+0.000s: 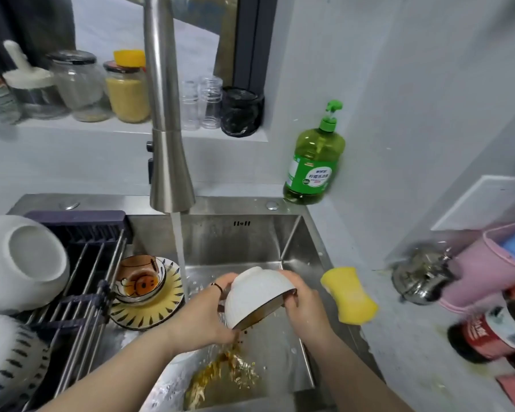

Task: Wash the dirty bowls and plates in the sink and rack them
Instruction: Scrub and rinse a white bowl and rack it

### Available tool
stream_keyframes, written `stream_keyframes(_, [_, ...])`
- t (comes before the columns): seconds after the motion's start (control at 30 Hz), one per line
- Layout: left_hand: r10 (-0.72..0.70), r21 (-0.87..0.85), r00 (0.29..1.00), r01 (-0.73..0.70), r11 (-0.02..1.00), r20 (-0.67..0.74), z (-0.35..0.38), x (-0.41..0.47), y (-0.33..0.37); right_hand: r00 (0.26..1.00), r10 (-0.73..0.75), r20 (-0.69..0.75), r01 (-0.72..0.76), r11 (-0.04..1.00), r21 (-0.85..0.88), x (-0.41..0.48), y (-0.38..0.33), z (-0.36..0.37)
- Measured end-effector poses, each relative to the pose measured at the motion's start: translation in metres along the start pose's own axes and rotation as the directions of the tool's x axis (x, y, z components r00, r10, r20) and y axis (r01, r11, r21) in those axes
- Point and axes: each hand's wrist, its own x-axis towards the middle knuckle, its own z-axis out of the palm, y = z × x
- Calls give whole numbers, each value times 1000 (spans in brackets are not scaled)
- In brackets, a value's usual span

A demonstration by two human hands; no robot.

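Over the steel sink (244, 242) I hold a white bowl (256, 292) tipped mouth down, brown sauce and scraps pouring out of it onto the sink floor. My left hand (208, 316) grips its left rim and my right hand (301, 307) its right rim. A glass bowl with brown sauce (139, 279) sits on a yellow striped plate (158, 307) at the sink's left. On the rack (84, 292) an upturned white bowl (21, 263) and a white dish with dark dashes (12, 361) rest.
The tap (168, 129) runs a stream of water just left of the held bowl. A yellow sponge (350, 295) lies on the sink's right edge, green dish soap (312, 162) in the corner. Jars line the sill; a steel strainer (419, 275), pink cloth and red bottle crowd the right counter.
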Motion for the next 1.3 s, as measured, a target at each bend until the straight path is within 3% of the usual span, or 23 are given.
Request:
stream_keyframes(0.17, [21,162,993,-2,987,-115,12,4,-6,997,58,57,-54,996,-69,10,8,-8])
stream_keyframes(0.27, [15,139,978,14,990,-207,17,5,-12,998,39,51,-35,997,-75,8,19,-17])
stream_keyframes(0.33, [-61,12,961,66,998,-269,20,6,-13,985,59,-159,-69,996,-63,5,27,-28])
stream_keyframes(0.4, [-214,-175,930,167,970,-299,22,6,-13,887,108,-449,-185,974,-132,4,34,-42])
stream_keyframes(0.47, [-399,-455,885,261,851,-239,22,4,-14,787,225,-574,-388,905,-177,4,40,-55])
stream_keyframes(0.53, [-532,-727,840,301,617,-104,21,2,-16,772,406,-489,-567,788,-241,4,47,-65])
stream_keyframes(0.6, [-590,-827,807,307,471,-36,20,-2,-18,758,541,-364,-645,706,-294,7,55,-70])
stream_keyframes(0.7, [-591,-863,806,287,416,-17,19,-6,-14,732,613,-297,-681,674,-288,11,61,-71])
stream_keyframes(0.77, [-573,-872,819,269,409,-15,18,-10,-9,740,614,-275,-670,706,-230,15,60,-70])
stream_keyframes(0.83, [-547,-882,837,250,399,-10,19,-13,-6,769,583,-263,-602,798,10,16,51,-68])
stream_keyframes(0.9, [-510,-895,860,235,380,9,21,-16,-3,813,495,-308,-445,868,221,11,31,-62])
stream_keyframes(0.97, [-470,-901,881,247,357,56,23,-18,-1,874,322,-363,-230,934,274,3,2,-54])
stream_keyframes(1.0, [-462,-899,883,265,350,80,24,-21,1,911,180,-370,-127,978,164,-3,-17,-46])
stream_keyframes(1.03, [-456,-891,884,285,352,103,26,-22,1,930,-36,-366,16,998,-58,-9,-34,-37])
stream_keyframes(1.1, [-450,-872,883,321,369,135,29,-24,1,854,-477,-207,309,785,-537,-14,-47,-15])
stream_keyframes(1.17, [-424,-849,894,331,412,144,29,-27,2,809,-587,-27,425,617,-663,-15,-49,1])
stream_keyframes(1.27, [-407,-803,908,316,505,101,20,-32,2,836,-521,174,521,651,-553,-16,-47,16])
stream_keyframes(1.3, [-402,-770,910,326,549,99,17,-32,1,812,-533,240,574,649,-500,-19,-44,19])
